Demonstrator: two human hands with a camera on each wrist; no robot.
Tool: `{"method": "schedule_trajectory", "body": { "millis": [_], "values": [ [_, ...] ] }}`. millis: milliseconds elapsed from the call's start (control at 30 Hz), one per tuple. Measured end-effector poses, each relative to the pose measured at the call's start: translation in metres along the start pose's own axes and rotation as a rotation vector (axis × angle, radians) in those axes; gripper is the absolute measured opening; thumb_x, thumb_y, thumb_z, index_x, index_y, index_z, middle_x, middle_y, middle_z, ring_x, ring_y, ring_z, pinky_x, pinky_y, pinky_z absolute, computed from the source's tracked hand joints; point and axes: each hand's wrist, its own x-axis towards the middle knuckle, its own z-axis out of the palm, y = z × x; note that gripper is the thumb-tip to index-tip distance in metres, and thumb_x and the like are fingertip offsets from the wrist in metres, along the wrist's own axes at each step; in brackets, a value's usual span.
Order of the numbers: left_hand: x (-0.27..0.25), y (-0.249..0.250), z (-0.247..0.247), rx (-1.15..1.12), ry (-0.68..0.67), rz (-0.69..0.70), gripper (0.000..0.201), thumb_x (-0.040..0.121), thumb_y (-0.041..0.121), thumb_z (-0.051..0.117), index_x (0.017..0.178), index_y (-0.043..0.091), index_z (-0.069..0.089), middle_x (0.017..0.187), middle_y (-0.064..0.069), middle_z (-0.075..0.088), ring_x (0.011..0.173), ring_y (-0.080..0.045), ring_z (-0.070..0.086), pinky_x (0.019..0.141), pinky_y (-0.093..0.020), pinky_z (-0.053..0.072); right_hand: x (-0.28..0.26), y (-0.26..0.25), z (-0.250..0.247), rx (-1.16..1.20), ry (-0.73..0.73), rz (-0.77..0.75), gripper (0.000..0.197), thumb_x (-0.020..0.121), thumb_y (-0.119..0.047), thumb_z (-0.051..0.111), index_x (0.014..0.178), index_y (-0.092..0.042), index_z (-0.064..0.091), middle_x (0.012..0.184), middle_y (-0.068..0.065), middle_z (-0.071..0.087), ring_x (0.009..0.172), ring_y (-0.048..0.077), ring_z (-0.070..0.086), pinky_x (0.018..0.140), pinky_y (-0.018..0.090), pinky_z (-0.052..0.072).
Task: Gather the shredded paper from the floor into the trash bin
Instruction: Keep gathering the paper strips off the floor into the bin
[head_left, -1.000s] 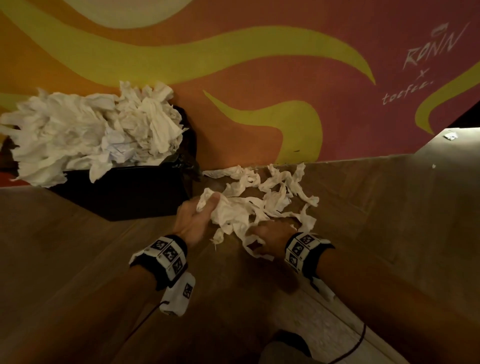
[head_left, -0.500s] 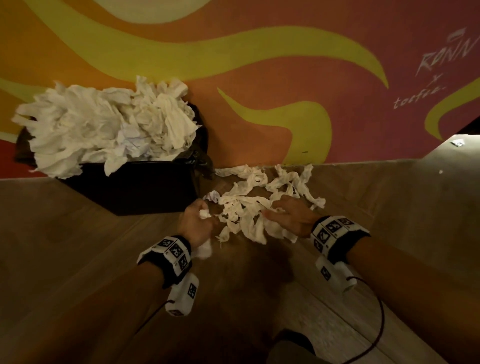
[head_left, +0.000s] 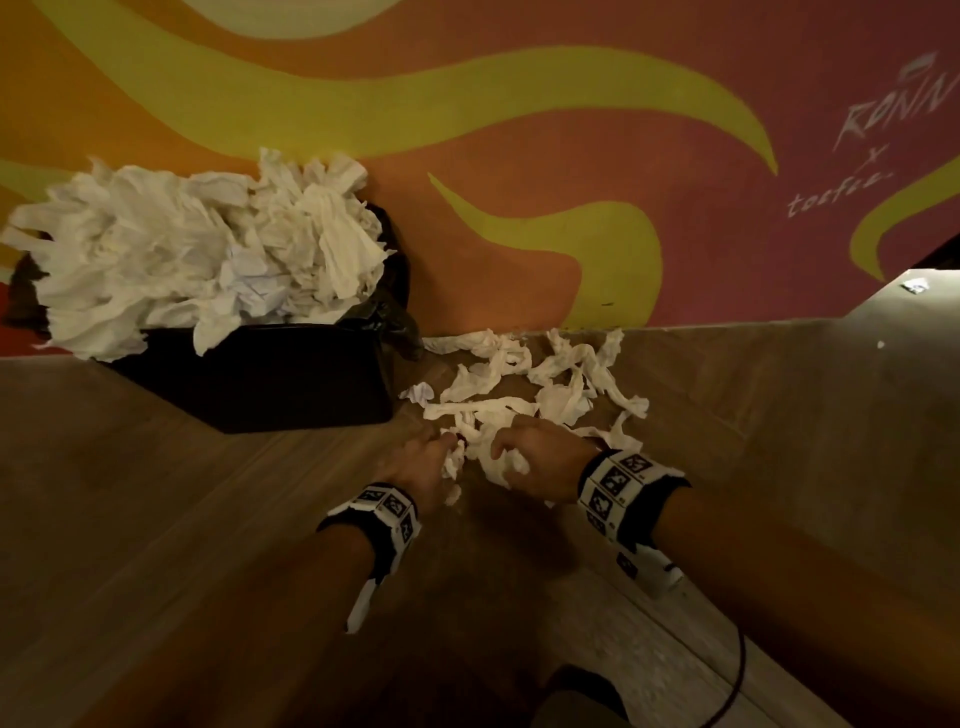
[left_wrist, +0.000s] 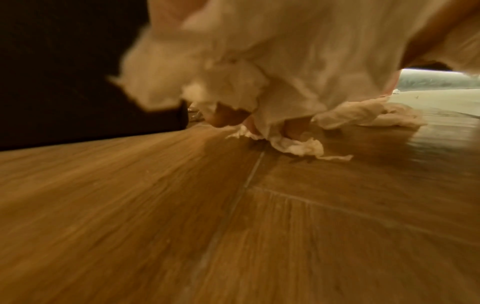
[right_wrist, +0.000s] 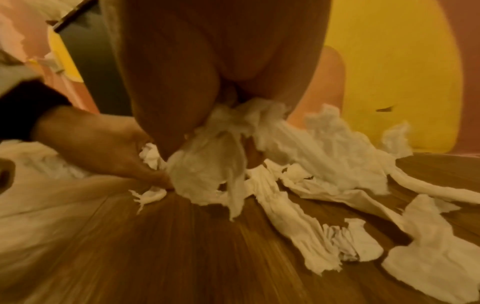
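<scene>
Shredded paper (head_left: 540, 384) strewn on wood floor (head_left: 208, 545) at wall base, at 3 o'clock of black trash bin (head_left: 270, 374). Bin heaped, paper spilling over rim. Left hand (head_left: 423, 462) at 7 o'clock edge of pile, fingers curled round clump of strips. Right hand (head_left: 540, 457) at 6 o'clock edge, fingers closed round bunch, strips hanging to floor. Hands close together.

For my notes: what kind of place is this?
Probably an indoor public or commercial room, perhaps a café: a signed wall mural, wood-look floor and an overfull black trash bin.
</scene>
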Motion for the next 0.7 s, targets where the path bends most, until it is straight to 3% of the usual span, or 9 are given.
{"method": "schedule_trajectory", "body": {
  "millis": [100, 200, 300, 333, 433, 500, 600, 700],
  "values": [
    [-0.009, -0.002, 0.0, -0.087, -0.008, -0.014, 0.052, 0.088, 0.041, 0.06, 0.135, 0.025, 0.044, 0.146, -0.004, 0.04, 0.132, -0.026, 0.039, 0.106, -0.036, 0.033, 0.006, 0.0, 0.014, -0.117, -0.051, -0.002, 0.054, 0.091, -0.034, 0.057, 0.141, -0.03, 0.037, 0.139, 0.004, 0.035, 0.128, 0.028, 0.038, 0.101, 0.038, 0.038],
    [-0.019, -0.001, -0.003, -0.263, 0.006, -0.074, 0.046, 0.087, 0.044, 0.058, 0.129, 0.026, 0.049, 0.135, -0.001, 0.05, 0.126, -0.025, 0.042, 0.101, -0.037, 0.038, 0.011, -0.001, 0.026, -0.203, -0.132, 0.013, 0.06, 0.092, -0.031, 0.058, 0.146, -0.029, 0.032, 0.142, 0.006, 0.034, 0.127, 0.031, 0.041, 0.102, 0.043, 0.042],
    [-0.029, -0.002, -0.014, -0.404, 0.139, -0.052, 0.01, 0.083, 0.039, 0.061, 0.09, 0.032, 0.058, 0.094, 0.009, 0.064, 0.097, -0.015, 0.059, 0.078, -0.028, 0.043, 0.014, -0.001, 0.028, -0.189, -0.102, 0.01, 0.042, 0.095, -0.026, 0.053, 0.137, -0.021, 0.046, 0.138, 0.006, 0.041, 0.125, 0.029, 0.046, 0.103, 0.04, 0.041],
    [-0.033, -0.002, -0.02, -0.435, 0.181, -0.05, 0.009, 0.081, 0.036, 0.062, 0.077, 0.031, 0.056, 0.08, 0.014, 0.063, 0.083, -0.008, 0.06, 0.071, -0.025, 0.041, 0.015, -0.001, 0.026, -0.162, -0.082, 0.005, 0.038, 0.097, -0.024, 0.05, 0.134, -0.017, 0.05, 0.138, 0.008, 0.044, 0.125, 0.028, 0.046, 0.102, 0.037, 0.039],
    [-0.039, -0.003, -0.036, -0.496, 0.275, -0.063, 0.02, 0.082, 0.031, 0.064, 0.066, 0.022, 0.058, 0.065, 0.008, 0.062, 0.064, -0.001, 0.057, 0.064, -0.026, 0.042, 0.014, 0.002, 0.017, -0.051, -0.049, -0.009, 0.034, 0.099, -0.027, 0.046, 0.127, -0.01, 0.057, 0.134, 0.009, 0.051, 0.122, 0.023, 0.048, 0.097, 0.028, 0.037],
    [-0.039, -0.004, -0.044, -0.549, 0.3, -0.067, 0.027, 0.086, 0.034, 0.064, 0.064, 0.021, 0.058, 0.065, 0.006, 0.063, 0.062, -0.001, 0.058, 0.064, -0.025, 0.045, 0.009, 0.004, 0.008, 0.025, 0.006, -0.015, 0.032, 0.098, -0.037, 0.046, 0.114, -0.014, 0.062, 0.12, 0.005, 0.054, 0.111, 0.02, 0.049, 0.088, 0.028, 0.036],
    [-0.035, -0.002, -0.058, -0.715, 0.285, -0.132, 0.036, 0.087, 0.051, 0.06, 0.065, 0.023, 0.059, 0.075, 0.006, 0.064, 0.073, -0.006, 0.061, 0.07, -0.026, 0.046, 0.001, 0.006, -0.008, 0.117, 0.218, -0.078, 0.028, 0.094, -0.04, 0.054, 0.093, -0.014, 0.063, 0.095, 0.001, 0.05, 0.087, 0.016, 0.047, 0.078, 0.03, 0.038],
    [-0.032, 0.005, -0.08, -0.675, 0.198, -0.111, 0.058, 0.092, 0.061, 0.042, 0.059, 0.016, 0.057, 0.06, 0.006, 0.061, 0.061, -0.007, 0.058, 0.063, -0.026, 0.041, -0.006, 0.007, -0.032, 0.167, 0.334, -0.095, 0.024, 0.086, -0.03, 0.066, 0.099, -0.011, 0.065, 0.104, 0.006, 0.058, 0.096, 0.022, 0.054, 0.085, 0.034, 0.045]
  ]
}}
